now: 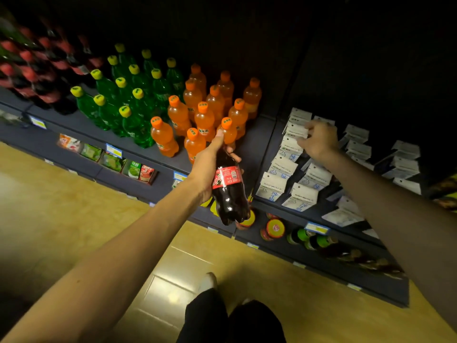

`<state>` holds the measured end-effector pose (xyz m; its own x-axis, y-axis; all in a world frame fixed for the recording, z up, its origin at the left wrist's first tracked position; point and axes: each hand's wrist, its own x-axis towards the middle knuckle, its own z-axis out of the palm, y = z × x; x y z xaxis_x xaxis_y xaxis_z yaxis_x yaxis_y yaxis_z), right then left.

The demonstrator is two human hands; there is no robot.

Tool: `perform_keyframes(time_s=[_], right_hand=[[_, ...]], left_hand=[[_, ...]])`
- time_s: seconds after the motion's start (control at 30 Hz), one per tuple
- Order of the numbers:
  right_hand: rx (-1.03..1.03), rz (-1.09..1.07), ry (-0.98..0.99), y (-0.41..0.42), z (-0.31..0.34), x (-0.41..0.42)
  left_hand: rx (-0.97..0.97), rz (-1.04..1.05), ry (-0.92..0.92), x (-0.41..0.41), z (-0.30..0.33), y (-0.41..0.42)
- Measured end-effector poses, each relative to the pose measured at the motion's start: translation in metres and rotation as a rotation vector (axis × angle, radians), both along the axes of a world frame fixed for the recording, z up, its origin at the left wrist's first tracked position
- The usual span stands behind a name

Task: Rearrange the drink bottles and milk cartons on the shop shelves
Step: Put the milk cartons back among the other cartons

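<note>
now | your left hand [206, 167] grips the cola [228, 191] before the orange bottles [205, 112] | your right hand [319, 142] pinches a carton [296, 131]

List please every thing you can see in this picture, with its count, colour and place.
cola bottle: one, dark with red label, in left grip
orange bottles: about a dozen, orange, shelf centre
green bottles: about a dozen, yellow caps, left of orange
red-capped bottles: several, dark, far left
milk cartons: many, white, right shelf
lower-shelf goods: several, mixed colours
left grip: holds cola bottle
right grip: on a milk carton
</note>
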<state>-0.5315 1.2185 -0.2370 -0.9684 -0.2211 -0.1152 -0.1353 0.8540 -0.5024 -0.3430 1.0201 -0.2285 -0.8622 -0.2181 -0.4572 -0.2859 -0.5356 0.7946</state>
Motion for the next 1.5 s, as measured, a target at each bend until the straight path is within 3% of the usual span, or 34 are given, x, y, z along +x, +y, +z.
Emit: perform_keyframes(time_s=[0.13, 0.27, 0.4, 0.5, 0.63, 0.87, 1.03, 1.13, 1.33, 1.5], right_hand=[[-0.140, 0.009, 0.038, -0.003, 0.040, 0.028], [-0.354, 0.086, -0.060, -0.025, 0.066, 0.065], [-0.512, 0.265, -0.468, -0.061, 0.095, 0.121], [-0.486, 0.390, -0.699, -0.098, 0.110, 0.161], [-0.466, 0.513, -0.747, -0.160, 0.119, 0.209], [-0.523, 0.642, -0.659, -0.310, 0.101, 0.306], [-0.583, 0.556, -0.616, -0.418, 0.084, 0.369], [-0.579, 0.493, -0.688, -0.467, 0.083, 0.381], [-0.671, 0.334, -0.876, -0.534, 0.094, 0.365], [-0.870, 0.279, -1.073, -0.582, 0.096, 0.319]], left_hand=[[0.083, 0.059, 0.008, 0.012, 0.037, 0.005], [0.031, 0.147, 0.023, 0.029, 0.056, 0.003], [-0.089, 0.294, 0.005, 0.050, 0.069, -0.007], [-0.174, 0.414, -0.031, 0.072, 0.080, -0.031], [-0.204, 0.509, -0.079, 0.110, 0.092, -0.085], [-0.205, 0.624, -0.048, 0.193, 0.093, -0.213], [-0.108, 0.611, -0.012, 0.248, 0.100, -0.311], [-0.060, 0.592, -0.006, 0.263, 0.105, -0.364], [-0.181, 0.515, -0.098, 0.255, 0.111, -0.443], [-0.170, 0.489, -0.119, 0.224, 0.101, -0.500]])
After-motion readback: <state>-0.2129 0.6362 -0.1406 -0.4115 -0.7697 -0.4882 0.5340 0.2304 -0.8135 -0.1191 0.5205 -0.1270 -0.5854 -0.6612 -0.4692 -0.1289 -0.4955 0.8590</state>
